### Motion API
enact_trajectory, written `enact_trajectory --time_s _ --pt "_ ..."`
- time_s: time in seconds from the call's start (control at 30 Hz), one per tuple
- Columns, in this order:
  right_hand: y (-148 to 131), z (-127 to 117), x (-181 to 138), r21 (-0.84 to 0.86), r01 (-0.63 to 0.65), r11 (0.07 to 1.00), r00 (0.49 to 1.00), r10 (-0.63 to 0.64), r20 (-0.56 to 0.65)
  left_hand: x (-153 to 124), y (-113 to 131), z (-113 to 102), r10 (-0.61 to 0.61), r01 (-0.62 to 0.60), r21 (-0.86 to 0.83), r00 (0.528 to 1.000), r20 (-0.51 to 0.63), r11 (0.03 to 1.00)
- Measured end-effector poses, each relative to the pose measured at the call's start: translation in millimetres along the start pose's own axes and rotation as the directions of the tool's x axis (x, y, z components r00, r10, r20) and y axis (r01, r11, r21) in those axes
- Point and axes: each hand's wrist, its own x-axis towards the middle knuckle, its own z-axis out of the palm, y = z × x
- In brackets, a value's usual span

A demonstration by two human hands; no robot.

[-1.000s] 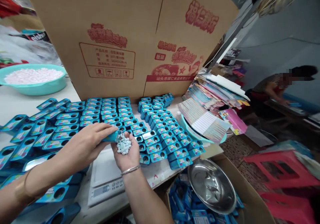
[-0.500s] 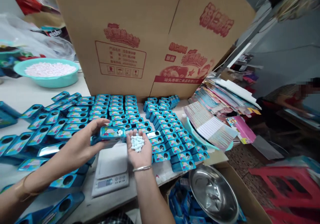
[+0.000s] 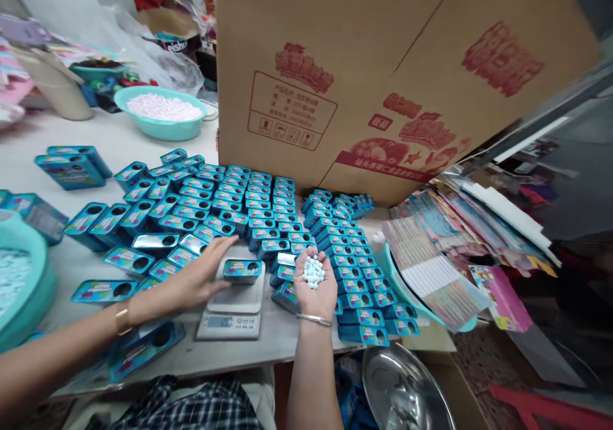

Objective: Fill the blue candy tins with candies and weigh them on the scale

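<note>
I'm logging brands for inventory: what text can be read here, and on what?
"板装": red tag on the cardboard box.
"汕头市福仁食品有限公司": red strip low on that box.
"eishu", cut off: dark carton behind.
Too small or blurred: the box's other print, the tin label, the scale display.

Just one cam here, strapped to the person's head, looking forward and down over the table (image 3: pixel 110 136) from close up. The left hand (image 3: pixel 201 280) comes in from 8 o'clock and the right hand (image 3: pixel 315 289) from 6. The box (image 3: pixel 383 66) fills 12 to 2.
</note>
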Motion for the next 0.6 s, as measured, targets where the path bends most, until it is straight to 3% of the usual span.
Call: enact_trajectory --time_s 0.13,0.27,0.43,0.6 --pt "1 0 1 0.019 -0.047 0.999 0.998 0.047 0.038 -8 2 -45 -0.065 0.064 -0.011 0.974 -0.219 0.998" --pt "5 1 4 -0.045 -0.041 0.998 0.996 0.045 0.082 -17 -2 -68 -0.151 0.137 -0.07 0.957 -0.249 0.988" --pt "9 0 8 -0.088 -0.009 0.996 0.995 0.018 0.098 -20 -7 -60 -0.125 0.119 -0.039 0.973 -0.196 0.992" --pt "7 0 7 -0.119 0.01 0.993 0.988 0.009 0.156 -7 5 -43 -0.027 0.028 0.008 0.995 -0.098 1.0"
